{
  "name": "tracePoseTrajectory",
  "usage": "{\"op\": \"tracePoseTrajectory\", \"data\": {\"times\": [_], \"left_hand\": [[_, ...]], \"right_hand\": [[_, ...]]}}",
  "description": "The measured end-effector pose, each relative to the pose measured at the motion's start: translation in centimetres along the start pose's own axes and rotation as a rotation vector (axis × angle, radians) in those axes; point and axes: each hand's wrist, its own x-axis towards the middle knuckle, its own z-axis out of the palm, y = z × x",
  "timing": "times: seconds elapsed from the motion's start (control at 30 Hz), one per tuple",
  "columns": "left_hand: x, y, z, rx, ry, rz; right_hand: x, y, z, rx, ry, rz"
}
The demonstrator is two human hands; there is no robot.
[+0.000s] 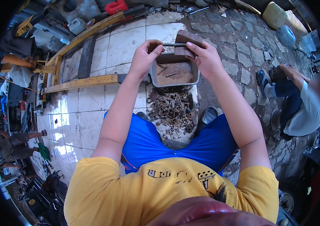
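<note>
Above a grey tray, both my hands hold a thin dark metal rod [174, 45] level between them. My left hand [142, 56] is closed in a pinch on the rod's left end. My right hand [206, 58] is closed round a stiff brown folded sheet [185, 37], with the thumb against the rod's right end; the sheet lies behind and partly below the rod. Below, the tray [175, 85] has a rusty brown bottom with a few bolts [171, 74] on it. A heap of rusty bolts and nuts [173, 111] lies between the tray and my feet.
A yellow metal frame [88, 81] stands on the white tiles at left. Rough stone paving [239, 49] runs to the right, where another person [303, 101] sits low. At far left is a further person [9, 147]. Plastic jugs [274, 16] stand at the back right.
</note>
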Motion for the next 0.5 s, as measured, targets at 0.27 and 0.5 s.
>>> {"op": "tracePoseTrajectory", "data": {"times": [0.27,0.5], "left_hand": [[-0.17,0.03,-0.36,-0.370,-0.053,-0.030],[-0.08,0.11,-0.72,-0.452,-0.075,-0.012]], "right_hand": [[0.28,0.08,-0.40,-0.019,0.053,0.000],[0.00,-0.17,0.20,-0.036,0.066,0.010]]}}
